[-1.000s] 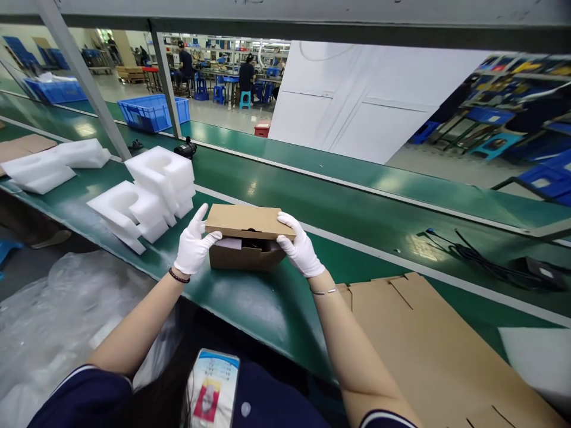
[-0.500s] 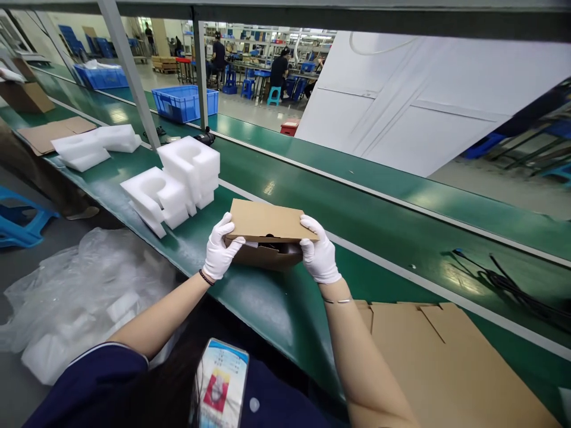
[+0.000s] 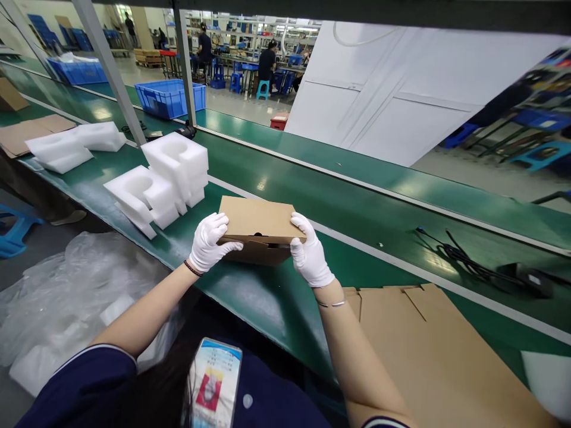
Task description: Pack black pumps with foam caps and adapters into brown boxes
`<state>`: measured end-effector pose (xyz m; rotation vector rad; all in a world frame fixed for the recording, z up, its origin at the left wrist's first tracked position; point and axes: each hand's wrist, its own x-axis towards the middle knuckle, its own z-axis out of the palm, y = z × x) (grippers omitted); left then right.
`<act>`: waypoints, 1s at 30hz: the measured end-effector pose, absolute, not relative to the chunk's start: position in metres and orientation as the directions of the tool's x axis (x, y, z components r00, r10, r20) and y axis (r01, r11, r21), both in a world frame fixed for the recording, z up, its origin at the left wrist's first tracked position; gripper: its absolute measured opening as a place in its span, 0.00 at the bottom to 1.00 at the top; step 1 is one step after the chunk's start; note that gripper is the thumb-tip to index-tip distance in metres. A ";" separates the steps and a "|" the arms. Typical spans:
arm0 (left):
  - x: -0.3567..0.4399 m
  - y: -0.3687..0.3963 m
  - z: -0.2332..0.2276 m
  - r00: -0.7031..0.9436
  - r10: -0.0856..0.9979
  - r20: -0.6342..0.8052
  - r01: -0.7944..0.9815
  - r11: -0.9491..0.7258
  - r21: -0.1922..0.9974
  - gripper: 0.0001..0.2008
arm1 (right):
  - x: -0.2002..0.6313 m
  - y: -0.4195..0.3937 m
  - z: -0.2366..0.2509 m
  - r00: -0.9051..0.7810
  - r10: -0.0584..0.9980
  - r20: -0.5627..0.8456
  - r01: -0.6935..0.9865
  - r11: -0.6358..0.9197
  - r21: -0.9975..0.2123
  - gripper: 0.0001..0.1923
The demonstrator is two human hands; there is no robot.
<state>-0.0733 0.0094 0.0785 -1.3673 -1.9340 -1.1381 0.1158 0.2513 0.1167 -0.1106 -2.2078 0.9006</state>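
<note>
A small brown cardboard box (image 3: pixel 259 219) rests on the green bench top, its lid nearly down over the front wall. A narrow dark gap shows under the lid's front edge, mostly on the right. My left hand (image 3: pixel 211 242), in a white glove, grips the lid's left end with the thumb under its front edge. At the other end my right hand (image 3: pixel 308 249), gloved too, pinches the lid's right corner between fingers and thumb. What lies inside the box is hidden.
White foam inserts (image 3: pixel 176 156) stand to the left, with more foam (image 3: pixel 74 144) beyond. Flat cardboard sheets (image 3: pixel 428 345) lie at right. Black cables with an adapter (image 3: pixel 526 278) rest on the conveyor (image 3: pixel 312 193). A blue crate (image 3: pixel 167 100) stands behind a metal post. Plastic bags (image 3: pixel 80 291) fill the floor's left.
The lid has come down, narrowing the front gap and covering the dark contents seen before. Both hands keep their hold on it. The view has swung slightly right.
</note>
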 end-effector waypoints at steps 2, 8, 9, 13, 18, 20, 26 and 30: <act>-0.075 0.008 0.078 -0.376 0.525 0.764 0.923 0.142 0.356 0.29 | 0.118 0.250 0.112 -0.721 0.326 0.612 -0.195 0.751 -0.630 0.31; -0.055 0.012 0.102 -0.279 0.551 0.787 0.960 0.191 0.207 0.24 | 0.118 0.252 0.097 -0.681 0.289 0.673 -0.223 0.793 -0.567 0.25; -0.049 0.015 0.108 -0.255 0.583 0.771 0.965 0.202 0.167 0.22 | 0.117 0.253 0.096 -0.668 0.278 0.690 -0.237 0.799 -0.552 0.25; -0.032 0.028 0.128 -0.255 0.660 0.706 0.965 0.220 0.143 0.18 | 0.115 0.253 0.091 -0.642 0.299 0.706 -0.228 0.805 -0.548 0.25; -0.036 0.034 0.131 -0.275 0.694 0.666 0.961 0.218 0.170 0.17 | 0.110 0.247 0.085 -0.575 0.370 0.729 -0.200 0.801 -0.564 0.18; -0.037 0.033 0.128 -0.267 0.664 0.699 0.963 0.221 0.158 0.17 | 0.108 0.243 0.083 -0.526 0.402 0.749 -0.214 0.790 -0.574 0.14; -0.035 0.029 0.118 -0.225 0.616 0.755 0.970 0.219 0.110 0.17 | 0.105 0.234 0.067 -0.491 0.474 0.731 -0.186 0.763 -0.619 0.19; -0.040 0.032 0.113 -0.179 0.604 0.776 0.979 0.189 0.079 0.14 | 0.102 0.242 0.053 -0.548 0.470 0.692 -0.155 0.756 -0.636 0.24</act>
